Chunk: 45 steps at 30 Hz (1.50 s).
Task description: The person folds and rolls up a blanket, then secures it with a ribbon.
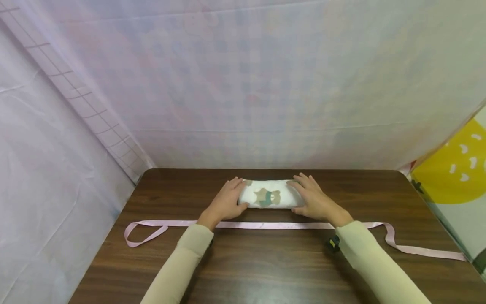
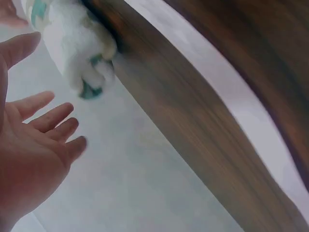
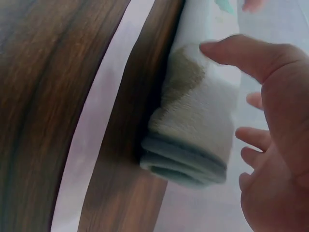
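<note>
A rolled white towel (image 1: 270, 195) with a brown bear in a green scarf lies crosswise toward the back of the table. At its left end is my left hand (image 1: 226, 202), thumb and fingers spread; the left wrist view shows this palm (image 2: 34, 150) facing the roll with nothing gripped. My right hand (image 1: 314, 201) is around the other end, fingers loosely extended. Seen from the right wrist, that thumb (image 3: 236, 53) overlaps the roll's near side, and the other fingers are beyond it. The roll's end (image 3: 186, 162) shows folded greenish layers.
A pale pink ribbon (image 1: 262, 225) stretches across the brown table (image 1: 265, 261) in front of the towel, passing under both forearms. Its left end loops back; its right end bends toward the table's right edge. A pale curtain (image 1: 265, 84) hangs behind the table.
</note>
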Tool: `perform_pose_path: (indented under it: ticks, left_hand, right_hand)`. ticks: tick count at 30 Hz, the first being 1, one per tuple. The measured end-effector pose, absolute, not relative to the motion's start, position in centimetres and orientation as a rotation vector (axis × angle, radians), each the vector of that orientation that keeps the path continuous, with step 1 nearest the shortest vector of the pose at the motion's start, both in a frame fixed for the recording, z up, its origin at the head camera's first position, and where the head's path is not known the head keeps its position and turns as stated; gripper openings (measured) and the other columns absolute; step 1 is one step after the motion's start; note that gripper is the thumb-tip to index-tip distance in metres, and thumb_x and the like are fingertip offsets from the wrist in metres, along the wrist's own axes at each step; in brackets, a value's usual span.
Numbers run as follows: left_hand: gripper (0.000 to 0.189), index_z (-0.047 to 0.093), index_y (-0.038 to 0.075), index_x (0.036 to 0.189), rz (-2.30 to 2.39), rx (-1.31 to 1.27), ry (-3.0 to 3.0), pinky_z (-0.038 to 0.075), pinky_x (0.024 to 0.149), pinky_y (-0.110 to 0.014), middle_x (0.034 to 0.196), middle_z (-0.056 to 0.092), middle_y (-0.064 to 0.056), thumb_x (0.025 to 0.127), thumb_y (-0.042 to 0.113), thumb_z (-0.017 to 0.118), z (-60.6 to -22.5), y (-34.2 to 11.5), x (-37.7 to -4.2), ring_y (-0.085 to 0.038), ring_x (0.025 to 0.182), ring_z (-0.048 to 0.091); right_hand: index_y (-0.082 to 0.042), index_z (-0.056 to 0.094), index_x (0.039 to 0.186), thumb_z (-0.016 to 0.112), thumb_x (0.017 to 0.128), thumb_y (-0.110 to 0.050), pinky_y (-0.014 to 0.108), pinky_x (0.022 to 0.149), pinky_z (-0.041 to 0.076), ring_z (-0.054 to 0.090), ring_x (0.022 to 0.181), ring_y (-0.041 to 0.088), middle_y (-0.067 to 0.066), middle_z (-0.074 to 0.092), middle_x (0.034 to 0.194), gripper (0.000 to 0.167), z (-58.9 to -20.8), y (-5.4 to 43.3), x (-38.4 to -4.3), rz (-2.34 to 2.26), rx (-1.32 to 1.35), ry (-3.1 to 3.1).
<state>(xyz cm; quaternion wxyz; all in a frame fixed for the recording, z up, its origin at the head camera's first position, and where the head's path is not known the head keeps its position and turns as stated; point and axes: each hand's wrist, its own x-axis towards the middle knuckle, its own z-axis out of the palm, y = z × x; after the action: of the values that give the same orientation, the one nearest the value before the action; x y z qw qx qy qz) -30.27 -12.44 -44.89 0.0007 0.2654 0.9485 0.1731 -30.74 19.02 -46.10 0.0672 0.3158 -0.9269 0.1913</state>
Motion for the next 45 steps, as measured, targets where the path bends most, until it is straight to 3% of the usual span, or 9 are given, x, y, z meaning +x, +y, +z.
perform_pose_path:
  ticks: [12,20,28,36,45]
  left_hand:
    - [0.089,0.021,0.008,0.158,0.321,0.899,2.912,0.011,0.123,-0.043,0.162,0.023,-0.016,0.091,0.049,0.063,-46.1,-8.0,-31.6,-0.029,0.151,0.017]
    - [0.096,0.008,0.014,0.161,0.134,0.779,2.896,0.006,0.123,-0.043,0.165,0.015,-0.014,0.088,0.037,0.067,-46.6,-6.8,-31.8,-0.029,0.152,0.013]
    - [0.095,0.017,0.018,0.160,-0.042,0.723,2.994,0.016,0.122,-0.046,0.160,0.031,-0.012,0.082,0.018,0.072,-46.8,-5.6,-32.1,-0.028,0.148,0.028]
    - [0.093,0.026,0.017,0.157,-0.188,0.733,3.043,0.025,0.119,-0.048,0.152,0.045,-0.008,0.080,0.024,0.078,-47.0,-5.3,-32.3,-0.026,0.142,0.039]
    - [0.090,0.027,0.017,0.156,-0.253,0.784,3.036,0.027,0.118,-0.046,0.152,0.045,-0.007,0.081,0.022,0.078,-47.1,-5.7,-32.2,-0.025,0.142,0.040]
  right_hand:
    - [-0.002,0.037,0.150,0.088,0.064,-0.022,0.060,0.118,0.014,0.028,0.143,0.047,0.029,0.038,0.151,0.102,-46.9,17.8,-31.3,0.322,0.936,-2.884]
    - [-0.002,0.035,0.150,0.088,0.063,-0.009,0.060,0.116,0.022,0.039,0.137,0.045,0.029,0.043,0.147,0.102,-47.4,17.9,-31.2,0.297,0.922,-2.926]
    - [0.000,0.032,0.151,0.084,0.065,0.001,0.061,0.112,0.030,0.046,0.129,0.049,0.031,0.046,0.143,0.101,-47.4,18.0,-31.6,0.323,0.869,-2.957]
    - [0.005,0.043,0.140,0.078,0.068,-0.007,0.058,0.109,0.035,0.054,0.120,0.044,0.027,0.058,0.129,0.081,-48.0,18.1,-31.9,0.281,0.893,-2.843]
    - [-0.003,0.046,0.140,0.083,0.068,-0.012,0.059,0.107,0.038,0.059,0.116,0.041,0.020,0.063,0.124,0.082,-48.1,18.5,-31.4,0.144,0.902,-2.773]
